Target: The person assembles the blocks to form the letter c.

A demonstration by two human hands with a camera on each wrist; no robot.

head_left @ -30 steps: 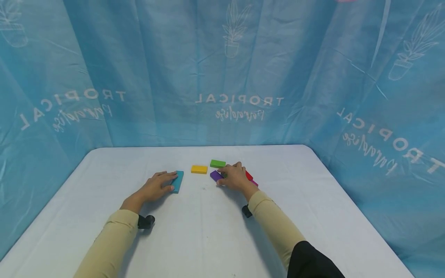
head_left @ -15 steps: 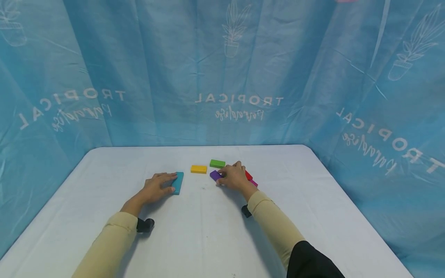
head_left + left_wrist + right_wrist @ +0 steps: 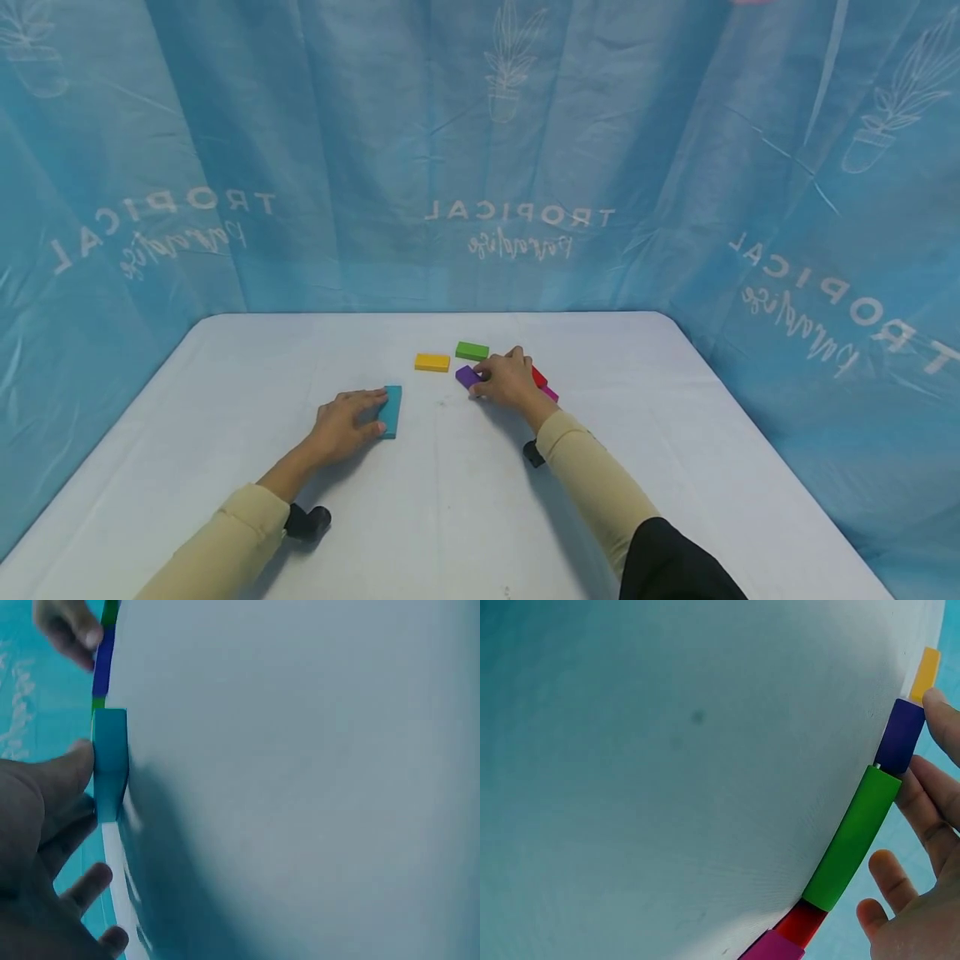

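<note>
My left hand point(image 3: 345, 425) pinches a teal block point(image 3: 391, 412) between thumb and fingers; in the left wrist view the thumb and a finger lie against one side of the teal block point(image 3: 111, 765). My right hand point(image 3: 510, 382) has its thumb and fingers at a purple block point(image 3: 468, 377). The right wrist view shows the right hand point(image 3: 922, 900) with its thumb and a finger at the purple block point(image 3: 901, 736), beside the end of a green block point(image 3: 853, 838). That green block is mostly hidden under the hand in the head view.
A yellow block point(image 3: 432, 362) and another green block point(image 3: 472, 351) lie behind the purple one. Red point(image 3: 538, 377) and magenta point(image 3: 551, 394) blocks are partly hidden right of my right hand. Blue printed cloth point(image 3: 480, 267) surrounds the white table point(image 3: 450, 517).
My left hand has moved toward the table's near side and slightly right, and the teal block has moved with it. My right hand has stayed almost still at the purple block.
</note>
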